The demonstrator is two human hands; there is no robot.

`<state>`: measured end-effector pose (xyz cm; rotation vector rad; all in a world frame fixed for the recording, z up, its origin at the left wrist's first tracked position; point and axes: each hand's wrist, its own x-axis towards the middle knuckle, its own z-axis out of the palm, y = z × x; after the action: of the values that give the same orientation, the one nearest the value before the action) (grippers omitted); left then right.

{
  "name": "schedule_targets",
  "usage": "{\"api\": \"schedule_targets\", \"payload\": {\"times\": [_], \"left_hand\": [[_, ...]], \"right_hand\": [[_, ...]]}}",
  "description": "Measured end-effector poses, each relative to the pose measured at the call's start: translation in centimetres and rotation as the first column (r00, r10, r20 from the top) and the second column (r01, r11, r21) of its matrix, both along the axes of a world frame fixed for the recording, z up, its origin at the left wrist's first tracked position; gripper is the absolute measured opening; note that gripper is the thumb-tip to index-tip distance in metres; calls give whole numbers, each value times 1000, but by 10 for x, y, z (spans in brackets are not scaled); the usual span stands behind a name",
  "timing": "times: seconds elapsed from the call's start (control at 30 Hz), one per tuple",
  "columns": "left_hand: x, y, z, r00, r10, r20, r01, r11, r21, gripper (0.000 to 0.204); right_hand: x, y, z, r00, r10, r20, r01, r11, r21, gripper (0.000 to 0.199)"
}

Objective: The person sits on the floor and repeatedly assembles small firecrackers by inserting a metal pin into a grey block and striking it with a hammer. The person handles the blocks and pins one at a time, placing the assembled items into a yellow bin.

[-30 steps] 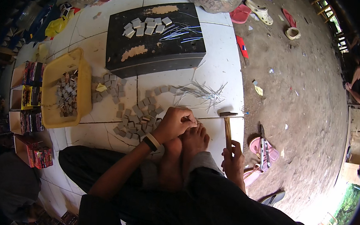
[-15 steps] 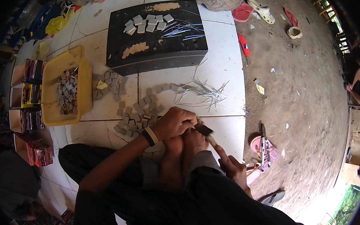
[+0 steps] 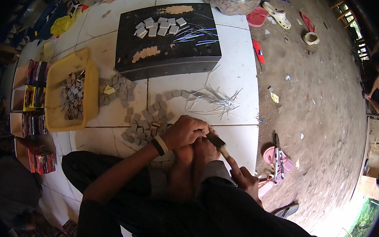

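The right hand (image 3: pixel 243 178), gripping the hammer (image 3: pixel 220 145), has swung its head down onto the small piece the closed left hand (image 3: pixel 184 132) pins, so a blow is landing.

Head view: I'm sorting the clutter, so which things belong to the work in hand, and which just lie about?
In use:
left hand over the feet
right hand gripping the hammer
small grey blocks
thin metal pins
yellow tray
black board

Lying about:
pink sandals
cream sandal
small boxes
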<state>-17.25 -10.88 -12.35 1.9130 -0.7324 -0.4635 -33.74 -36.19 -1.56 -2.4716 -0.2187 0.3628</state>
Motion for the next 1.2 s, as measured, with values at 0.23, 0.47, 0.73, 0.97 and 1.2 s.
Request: {"api": "schedule_targets", "payload": {"times": [0.23,0.47,0.73,0.97,1.2], "left_hand": [[1,0,-4,1000,-2,-13,1,999,-33,14],[-1,-1,-7,999,19,-34,-22,995,-99,10],[-5,31,45,958,283,51,-266,939,-219,6],[16,229,147,310,708,634,-936,346,71,20],[39,161,102,605,531,593,-712,694,105,21]], "right_hand": [[0,-2,-1,997,-2,-74,-1,999,-36,71],[-2,-5,-10,975,-20,-222,-3,995,-105,70],[-8,-12,-48,977,-212,32,209,975,70,75],[-27,-28,-80,744,-548,-383,656,709,258,72],[-32,-27,-101,737,-592,-326,673,681,288,77]]}}
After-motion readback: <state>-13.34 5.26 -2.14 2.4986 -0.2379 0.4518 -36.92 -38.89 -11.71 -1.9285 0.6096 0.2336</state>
